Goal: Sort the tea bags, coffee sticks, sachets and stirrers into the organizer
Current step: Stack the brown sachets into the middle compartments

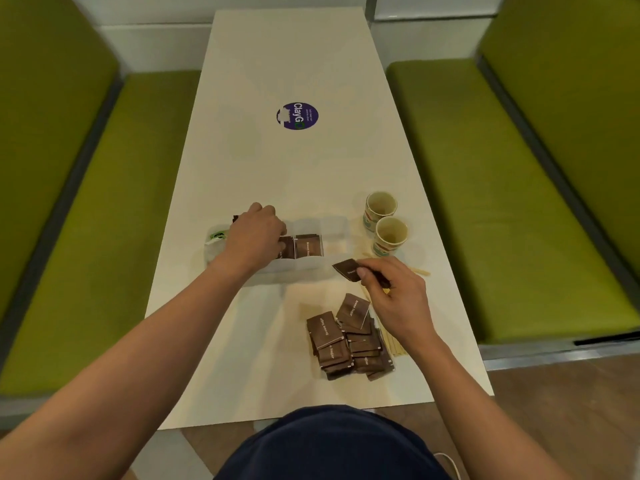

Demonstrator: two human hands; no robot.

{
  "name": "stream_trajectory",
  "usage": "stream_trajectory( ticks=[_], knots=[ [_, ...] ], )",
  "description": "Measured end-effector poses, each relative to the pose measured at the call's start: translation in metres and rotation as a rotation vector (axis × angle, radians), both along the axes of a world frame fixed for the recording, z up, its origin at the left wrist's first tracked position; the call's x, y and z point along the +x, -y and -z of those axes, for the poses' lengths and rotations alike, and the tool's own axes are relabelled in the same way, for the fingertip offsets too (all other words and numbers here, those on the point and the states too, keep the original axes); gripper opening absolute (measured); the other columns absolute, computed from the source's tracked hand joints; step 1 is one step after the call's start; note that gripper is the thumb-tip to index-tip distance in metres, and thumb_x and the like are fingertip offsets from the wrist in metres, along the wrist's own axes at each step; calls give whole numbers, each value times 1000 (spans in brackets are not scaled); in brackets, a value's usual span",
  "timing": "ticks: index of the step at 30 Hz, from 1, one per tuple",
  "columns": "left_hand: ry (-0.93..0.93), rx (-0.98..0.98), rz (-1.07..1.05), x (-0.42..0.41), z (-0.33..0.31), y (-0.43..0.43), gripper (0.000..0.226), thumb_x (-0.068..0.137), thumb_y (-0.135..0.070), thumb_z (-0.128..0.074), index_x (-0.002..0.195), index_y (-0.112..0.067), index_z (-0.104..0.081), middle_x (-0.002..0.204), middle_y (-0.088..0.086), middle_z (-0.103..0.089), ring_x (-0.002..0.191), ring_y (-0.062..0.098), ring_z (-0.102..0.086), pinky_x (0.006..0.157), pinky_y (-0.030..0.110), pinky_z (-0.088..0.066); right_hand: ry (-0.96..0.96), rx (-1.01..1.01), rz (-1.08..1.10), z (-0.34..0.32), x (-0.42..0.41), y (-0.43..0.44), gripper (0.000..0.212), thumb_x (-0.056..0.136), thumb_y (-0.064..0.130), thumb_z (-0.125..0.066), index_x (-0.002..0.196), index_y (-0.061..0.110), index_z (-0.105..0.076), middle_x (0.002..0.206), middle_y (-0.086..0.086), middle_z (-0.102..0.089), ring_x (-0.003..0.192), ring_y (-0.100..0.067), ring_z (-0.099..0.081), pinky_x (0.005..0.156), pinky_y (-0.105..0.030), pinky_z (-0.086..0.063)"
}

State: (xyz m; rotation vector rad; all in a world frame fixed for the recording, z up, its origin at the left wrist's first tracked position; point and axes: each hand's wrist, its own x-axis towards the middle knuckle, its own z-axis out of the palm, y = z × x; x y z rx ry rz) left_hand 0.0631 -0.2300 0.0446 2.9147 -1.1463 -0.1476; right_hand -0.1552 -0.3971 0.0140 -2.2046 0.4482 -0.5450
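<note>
Head view puts our left hand (258, 233) at centre frame, fingers curled down into the clear organizer (304, 268) among filed sachets (307, 245); whether it grips one we cannot tell. Our right hand (391, 292), just right of the organizer, pinches one brown sachet (348, 270) between thumb and fingers. The loose pile (343, 341) lies lower right on the desk (294, 161), over wooden stirrers (393, 342). We judge two risks: the left hand crowds the slot, so the sachet may snag on the wall, and a sweeping wrist could tip the paper cups (390, 233).
</note>
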Motion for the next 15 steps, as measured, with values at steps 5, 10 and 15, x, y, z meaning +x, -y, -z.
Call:
stream_trajectory(
  ticks=[5, 10, 15],
  knots=[
    [1, -191, -38, -3, 0, -9, 25, 94, -31, -63, 113, -20, -75, 105, 4, -62, 106, 28, -50, 76, 41, -50, 29, -27, -8, -12, 29, -1, 14, 99, 20, -66, 110, 18, -75, 101, 9, -69, 92, 7, -56, 81, -5, -38],
    [24, -350, -79, -16, -3, -27, 19, 94, -25, -63, 103, -17, -77, 97, 5, -62, 96, 30, -53, 70, 36, -45, -27, -42, -52, -15, 68, 4, 21, 104, 23, -58, 115, 14, -73, 106, 3, -63, 94, -2, -53, 82, -10, -39],
    [17, -432, -133, -34, -1, -45, 14, 94, -24, -64, 99, -20, -77, 96, 2, -61, 95, 27, -52, 67, 31, -38, -157, -142, -120, -9, 104, 7, 25, 106, 27, -52, 117, 16, -72, 108, 2, -58, 105, -20, -54, 92, -32, -43]
  ],
)
